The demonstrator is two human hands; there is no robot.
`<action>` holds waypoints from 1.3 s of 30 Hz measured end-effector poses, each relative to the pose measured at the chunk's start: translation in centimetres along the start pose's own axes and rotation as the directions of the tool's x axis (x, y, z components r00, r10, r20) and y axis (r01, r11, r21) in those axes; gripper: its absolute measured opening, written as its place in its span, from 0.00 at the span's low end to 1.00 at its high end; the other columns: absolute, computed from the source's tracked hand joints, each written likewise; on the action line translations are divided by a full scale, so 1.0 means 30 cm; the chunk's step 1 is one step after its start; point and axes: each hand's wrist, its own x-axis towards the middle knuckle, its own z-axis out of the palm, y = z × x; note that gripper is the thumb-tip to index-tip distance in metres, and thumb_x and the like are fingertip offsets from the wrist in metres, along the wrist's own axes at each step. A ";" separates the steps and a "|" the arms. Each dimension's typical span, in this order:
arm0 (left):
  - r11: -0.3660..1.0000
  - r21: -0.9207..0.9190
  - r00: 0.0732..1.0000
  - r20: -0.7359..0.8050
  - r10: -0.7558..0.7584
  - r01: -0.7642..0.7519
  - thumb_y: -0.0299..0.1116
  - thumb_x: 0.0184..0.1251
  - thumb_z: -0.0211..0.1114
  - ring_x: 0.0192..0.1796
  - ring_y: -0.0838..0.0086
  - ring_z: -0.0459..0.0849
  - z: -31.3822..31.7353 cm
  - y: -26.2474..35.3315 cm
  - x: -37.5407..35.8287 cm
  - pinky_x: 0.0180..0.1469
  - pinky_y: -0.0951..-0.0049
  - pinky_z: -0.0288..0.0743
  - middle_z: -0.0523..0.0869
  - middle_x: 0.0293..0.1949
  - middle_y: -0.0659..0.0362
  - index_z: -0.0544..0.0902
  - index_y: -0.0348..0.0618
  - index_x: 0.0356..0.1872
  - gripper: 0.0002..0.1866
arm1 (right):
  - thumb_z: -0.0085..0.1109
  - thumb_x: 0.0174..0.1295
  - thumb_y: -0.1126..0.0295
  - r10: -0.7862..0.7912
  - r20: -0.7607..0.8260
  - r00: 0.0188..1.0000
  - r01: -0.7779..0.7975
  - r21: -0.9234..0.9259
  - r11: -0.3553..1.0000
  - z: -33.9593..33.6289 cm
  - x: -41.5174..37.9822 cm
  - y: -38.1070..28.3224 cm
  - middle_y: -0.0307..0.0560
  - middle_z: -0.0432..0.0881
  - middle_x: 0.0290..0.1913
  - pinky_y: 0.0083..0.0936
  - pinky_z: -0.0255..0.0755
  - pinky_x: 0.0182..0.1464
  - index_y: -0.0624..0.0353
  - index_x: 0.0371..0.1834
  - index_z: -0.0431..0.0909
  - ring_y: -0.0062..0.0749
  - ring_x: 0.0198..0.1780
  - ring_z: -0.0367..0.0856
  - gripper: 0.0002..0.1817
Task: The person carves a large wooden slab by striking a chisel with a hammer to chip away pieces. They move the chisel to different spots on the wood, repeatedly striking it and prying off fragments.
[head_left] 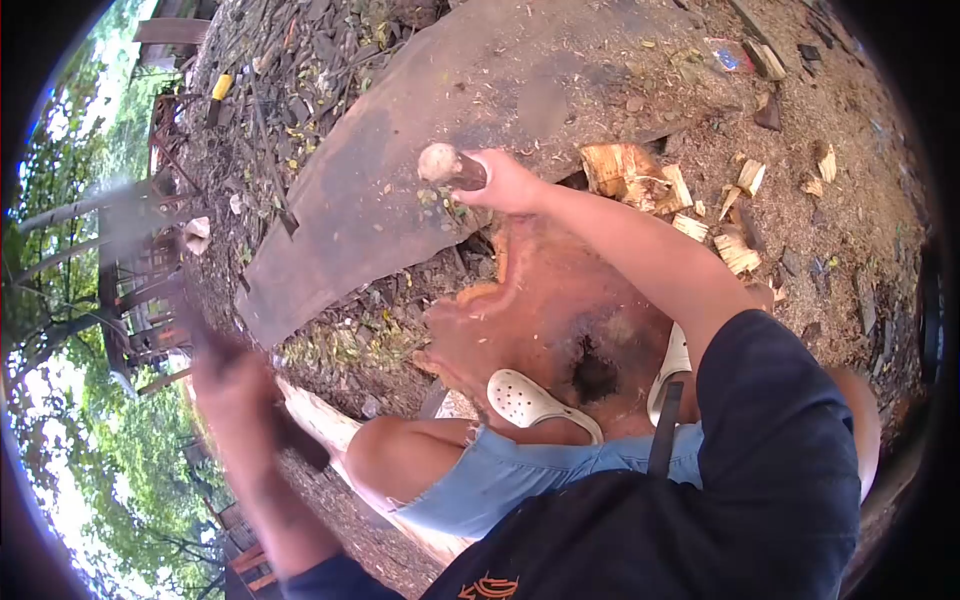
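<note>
Preferably, the right hand (508, 184), closed around the round-ended piece (468, 175), should hold below its pale end (438, 162). The left hand (237, 398) is wrapped round a blurred dark tool (214, 344).

Shirt (640, 540), dark, short-sleeved, orange print (490, 587); shorts (520, 478), light-blue denim, frayed hem (402, 503); clogs (518, 398), cream, perforated; strap (665, 432), dark, narrow.

Noted pale tan end, brown side on stick (457, 167) in right hand (503, 184). Beside it: yellow wood (614, 170). Below it: red-brown slab (545, 280), cream clog (520, 397) with dark dots, light blue shorts (510, 468). In left hand (236, 392): dark tool (303, 445), blurred.
</note>
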 end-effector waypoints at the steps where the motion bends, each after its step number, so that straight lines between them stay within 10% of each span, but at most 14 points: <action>1: 0.986 -0.164 0.991 -0.135 -0.019 -0.004 0.28 0.52 0.57 0.28 0.81 0.71 -0.137 0.095 0.005 0.30 0.77 0.66 0.73 0.26 0.62 0.74 0.35 0.33 0.09 | 0.66 0.50 0.68 -0.020 -0.001 1.000 0.020 -0.010 1.000 0.005 -0.003 0.004 0.46 0.83 0.35 0.25 0.72 0.44 0.62 0.44 0.77 0.26 0.37 0.80 0.18; 3: 0.825 -0.305 0.781 -0.577 0.238 -0.476 0.29 0.56 0.58 0.24 0.82 0.63 -0.336 0.157 0.069 0.28 0.79 0.57 0.65 0.23 0.65 0.72 0.41 0.28 0.04 | 0.65 0.50 0.69 -0.013 0.001 1.000 0.013 -0.014 1.000 0.010 0.003 0.006 0.46 0.83 0.35 0.25 0.72 0.45 0.62 0.45 0.77 0.26 0.37 0.80 0.18; 4: 0.756 -0.056 0.673 -0.500 0.545 -0.653 0.30 0.60 0.58 0.24 0.82 0.67 -0.447 0.173 0.096 0.29 0.79 0.61 0.69 0.23 0.65 0.74 0.42 0.25 0.06 | 0.65 0.50 0.69 -0.005 0.005 1.000 0.005 -0.018 1.000 0.004 0.000 -0.010 0.46 0.83 0.35 0.24 0.72 0.45 0.62 0.45 0.77 0.25 0.36 0.80 0.18; 6: 0.649 -0.156 0.588 -0.614 0.526 -0.744 0.31 0.57 0.59 0.26 0.78 0.70 -0.407 0.155 0.114 0.31 0.76 0.64 0.72 0.23 0.61 0.75 0.39 0.26 0.07 | 0.63 0.55 0.74 0.081 0.072 0.994 -0.079 -0.031 0.996 -0.005 -0.006 -0.022 0.41 0.81 0.44 0.21 0.68 0.53 0.65 0.50 0.75 0.19 0.44 0.75 0.19; 8: 0.775 -0.183 0.707 -0.570 0.418 -0.605 0.33 0.54 0.61 0.27 0.74 0.74 -0.089 0.076 0.068 0.32 0.73 0.67 0.74 0.23 0.57 0.77 0.36 0.27 0.09 | 0.62 0.55 0.75 0.077 0.081 0.994 -0.075 -0.038 0.997 -0.006 -0.009 -0.022 0.41 0.81 0.44 0.21 0.68 0.53 0.65 0.51 0.75 0.19 0.44 0.75 0.19; 10: 0.942 -0.147 0.954 -0.059 0.295 -0.300 0.34 0.51 0.63 0.28 0.70 0.77 0.332 -0.039 -0.032 0.34 0.70 0.70 0.77 0.23 0.53 0.78 0.33 0.28 0.12 | 0.65 0.50 0.70 0.001 0.015 1.000 -0.002 0.034 0.999 0.008 0.001 0.007 0.47 0.83 0.36 0.25 0.72 0.46 0.62 0.45 0.77 0.26 0.38 0.80 0.18; 12: 0.983 -0.183 0.916 0.391 0.089 -0.018 0.35 0.48 0.65 0.30 0.66 0.80 0.499 -0.064 -0.112 0.35 0.67 0.73 0.80 0.23 0.49 0.79 0.31 0.29 0.15 | 0.66 0.49 0.70 0.007 0.147 0.989 0.014 -0.145 0.989 0.034 -0.066 0.031 0.48 0.83 0.38 0.25 0.72 0.46 0.62 0.45 0.77 0.28 0.40 0.80 0.19; 14: 0.978 -0.202 0.901 0.431 0.046 0.047 0.34 0.47 0.65 0.25 0.63 0.78 0.364 0.012 -0.080 0.31 0.66 0.74 0.78 0.22 0.51 0.77 0.31 0.30 0.15 | 0.67 0.48 0.70 0.071 0.098 0.993 -0.046 -0.239 0.970 0.015 -0.068 0.016 0.50 0.82 0.41 0.26 0.73 0.47 0.63 0.46 0.76 0.30 0.43 0.81 0.20; 17: 1.000 0.004 1.000 0.022 -0.009 0.009 0.26 0.46 0.60 0.20 0.78 0.73 0.130 0.048 -0.037 0.23 0.76 0.67 0.76 0.19 0.60 0.78 0.34 0.28 0.07 | 0.67 0.48 0.69 0.157 0.041 0.987 -0.148 -0.171 0.974 0.005 -0.036 0.012 0.47 0.82 0.38 0.25 0.73 0.46 0.63 0.45 0.76 0.27 0.41 0.80 0.20; 22: 0.587 -0.761 0.950 -0.310 0.045 -0.276 0.28 0.58 0.58 0.21 0.82 0.66 -0.139 0.056 -0.033 0.24 0.82 0.62 0.67 0.23 0.65 0.68 0.39 0.39 0.11 | 0.68 0.50 0.68 0.177 -0.184 0.967 -0.163 0.091 0.982 -0.113 0.044 0.073 0.37 0.79 0.29 0.23 0.72 0.37 0.61 0.38 0.78 0.20 0.31 0.76 0.14; 25: 0.571 -0.763 0.923 -0.383 -0.021 -0.304 0.28 0.60 0.60 0.21 0.82 0.64 -0.045 -0.004 -0.133 0.27 0.81 0.63 0.67 0.24 0.63 0.68 0.40 0.37 0.10 | 0.69 0.50 0.68 0.219 -0.415 0.883 -0.148 0.196 0.969 -0.175 0.070 0.136 0.35 0.78 0.26 0.22 0.70 0.32 0.61 0.33 0.78 0.18 0.28 0.74 0.12; 29: 0.572 -0.816 0.941 -0.253 -0.225 -0.083 0.28 0.53 0.60 0.17 0.77 0.68 0.252 -0.111 -0.252 0.22 0.79 0.69 0.69 0.22 0.61 0.67 0.40 0.38 0.13 | 0.69 0.50 0.68 0.217 -0.553 0.804 -0.122 0.203 0.971 -0.211 0.037 0.102 0.35 0.77 0.24 0.20 0.68 0.28 0.60 0.28 0.76 0.17 0.25 0.73 0.11; 33: 0.354 -0.819 0.856 0.287 -0.429 0.452 0.27 0.50 0.59 0.16 0.75 0.68 0.244 -0.205 -0.258 0.20 0.75 0.68 0.68 0.18 0.59 0.67 0.36 0.38 0.15 | 0.69 0.51 0.68 0.179 -0.611 0.771 -0.108 0.153 0.982 -0.249 0.057 0.034 0.37 0.79 0.25 0.19 0.70 0.31 0.60 0.28 0.77 0.18 0.26 0.75 0.10; 39: 0.216 -0.728 0.698 0.460 -0.549 0.650 0.28 0.51 0.60 0.17 0.77 0.68 0.311 -0.219 -0.262 0.19 0.77 0.68 0.68 0.19 0.60 0.68 0.36 0.38 0.14 | 0.70 0.51 0.66 0.046 -0.509 0.860 -0.071 -0.029 0.997 -0.314 0.146 -0.109 0.37 0.79 0.24 0.19 0.71 0.29 0.59 0.26 0.76 0.17 0.24 0.75 0.11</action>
